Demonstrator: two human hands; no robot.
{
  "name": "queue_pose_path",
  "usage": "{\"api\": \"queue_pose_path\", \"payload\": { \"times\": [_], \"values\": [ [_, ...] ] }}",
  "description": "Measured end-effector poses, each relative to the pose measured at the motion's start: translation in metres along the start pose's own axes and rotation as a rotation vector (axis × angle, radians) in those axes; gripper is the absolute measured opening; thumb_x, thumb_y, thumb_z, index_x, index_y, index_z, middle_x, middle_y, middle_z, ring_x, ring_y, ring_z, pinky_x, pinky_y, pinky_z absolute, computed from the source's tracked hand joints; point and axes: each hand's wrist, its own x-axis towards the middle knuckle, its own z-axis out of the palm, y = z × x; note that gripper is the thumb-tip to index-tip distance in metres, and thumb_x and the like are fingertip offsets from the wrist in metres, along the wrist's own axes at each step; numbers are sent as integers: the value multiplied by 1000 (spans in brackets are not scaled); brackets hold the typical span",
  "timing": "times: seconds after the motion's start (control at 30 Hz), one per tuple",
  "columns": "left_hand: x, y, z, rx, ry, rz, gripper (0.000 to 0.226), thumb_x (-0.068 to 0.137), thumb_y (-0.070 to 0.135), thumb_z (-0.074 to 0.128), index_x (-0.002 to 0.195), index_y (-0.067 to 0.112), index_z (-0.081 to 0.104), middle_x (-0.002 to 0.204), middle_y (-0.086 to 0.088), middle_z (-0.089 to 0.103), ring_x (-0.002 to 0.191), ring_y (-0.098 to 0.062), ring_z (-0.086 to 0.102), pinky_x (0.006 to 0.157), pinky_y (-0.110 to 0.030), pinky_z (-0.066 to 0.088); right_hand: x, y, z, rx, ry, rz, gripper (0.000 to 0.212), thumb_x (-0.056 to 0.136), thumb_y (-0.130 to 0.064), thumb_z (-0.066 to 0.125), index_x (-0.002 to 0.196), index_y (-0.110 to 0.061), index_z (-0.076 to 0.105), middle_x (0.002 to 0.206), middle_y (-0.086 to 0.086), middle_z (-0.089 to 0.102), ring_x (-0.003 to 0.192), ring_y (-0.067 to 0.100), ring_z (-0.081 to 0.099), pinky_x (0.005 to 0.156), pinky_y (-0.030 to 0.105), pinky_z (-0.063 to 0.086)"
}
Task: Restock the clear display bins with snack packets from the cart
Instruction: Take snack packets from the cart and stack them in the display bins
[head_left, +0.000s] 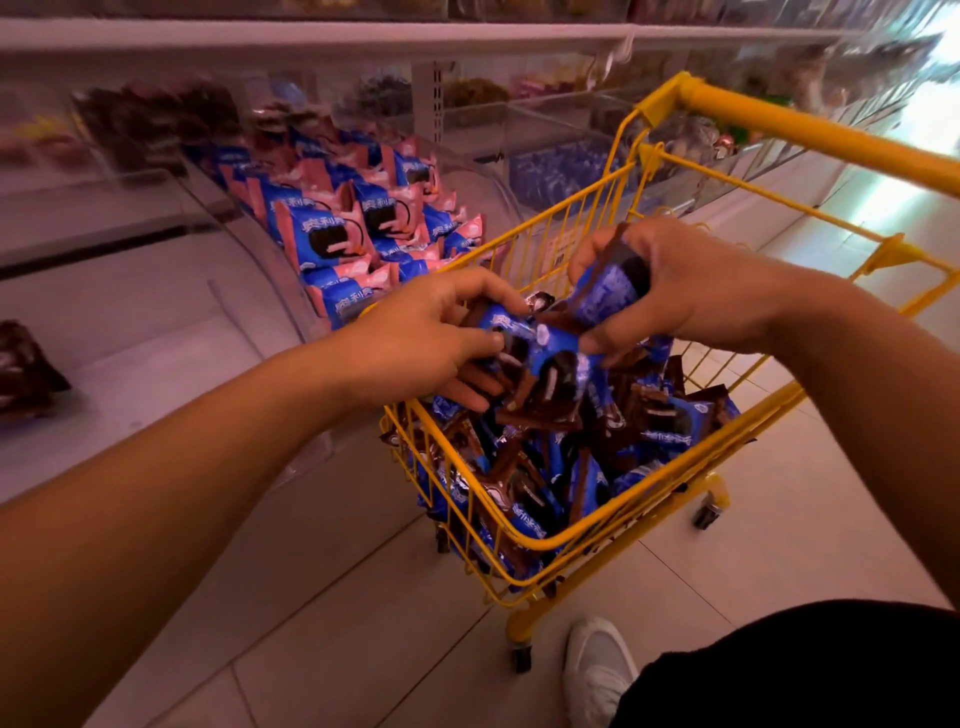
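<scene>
Both hands are working over a yellow wire cart (582, 540) that is sitting on a pale tiled floor (363, 623) beside the shelving. The left hand (431, 343) is reaching in from the lower left with its fingers curled, and it is gripping blue and brown snack packets (550, 364) at the top of the heap. The right hand (691, 291) is coming in from the right, its fingers wrapping around another blue packet (608, 296) that is standing above the pile; its thumb is pressing on the packets the left hand is holding. The cart basket is holding many more blue and brown packets (545, 467), loosely piled. To the left of the cart, a clear display bin (249, 249) with a curved front is holding blue and pink packets (358, 228) lying in rows. Further bins along the shelf are showing blurred, so their contents are hard to tell. A white shoe (597, 670) is standing on the floor near the cart's front wheel, next to dark clothing at the lower right.
</scene>
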Motion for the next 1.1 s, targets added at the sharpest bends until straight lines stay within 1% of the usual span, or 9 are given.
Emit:
{"api": "queue_pose_path", "payload": {
  "times": [0.17,0.33,0.43,0.57,0.7,0.8,0.9,0.97,1.1],
  "values": [
    [0,0,7,-170,-91,-79,23,90,29,66,111,22,66,107,0,71,80,-27,75,65,-32,60,11,-3,25,179,164,-5,31,72,11,78,87,-12,63,73,-3,75,70,14,74,56,22,58],
    [-1,-3,4,-245,-26,-72,28,89,12,69,114,21,61,92,-5,75,79,-21,74,62,-27,59,22,-1,29,321,322,17,11,86,-3,72,95,-6,67,82,5,72,82,17,71,65,20,58],
    [1,-4,4,-312,113,-61,34,93,12,64,123,28,58,110,-6,65,68,-18,73,57,-26,57,21,-1,24,159,400,-13,13,94,-7,65,107,-4,66,95,7,69,93,17,68,78,27,61],
    [4,-5,5,-434,212,21,28,96,11,60,119,24,55,113,-8,67,83,-17,74,64,-26,58,10,-6,24,-584,364,-288,44,92,-19,69,135,-23,62,122,-4,65,111,7,58,95,18,43],
    [7,-3,6,-667,300,34,31,89,1,66,112,14,49,115,-10,67,92,-20,74,68,-28,59,8,-11,33,-728,329,-338,54,88,-18,71,140,-17,56,134,4,59,123,18,54,104,26,39],
    [5,0,6,-830,276,-20,37,92,-4,58,125,7,45,118,-15,68,95,-24,73,69,-32,60,5,-13,39,-562,210,-237,68,83,-34,63,146,-15,48,145,-2,43,131,7,41,106,14,32],
    [1,3,2,-949,193,-74,34,99,5,42,133,-1,48,120,-20,67,104,-30,70,72,-37,61,8,-15,39,-210,238,-167,54,89,-30,48,140,-13,54,144,-5,46,131,2,41,108,11,29],
    [-1,5,0,-921,169,-71,39,101,15,36,134,0,49,121,-18,68,111,-30,67,81,-40,60,11,-13,41,-153,314,-184,42,96,-13,57,138,-13,56,141,-1,53,128,4,48,111,17,35],
    [1,6,0,-800,207,-24,43,100,22,43,138,2,43,125,-18,66,114,-31,65,95,-46,55,12,-6,43,166,382,-136,68,76,3,79,136,-14,53,131,5,59,116,15,64,91,34,58]
  ]
}}
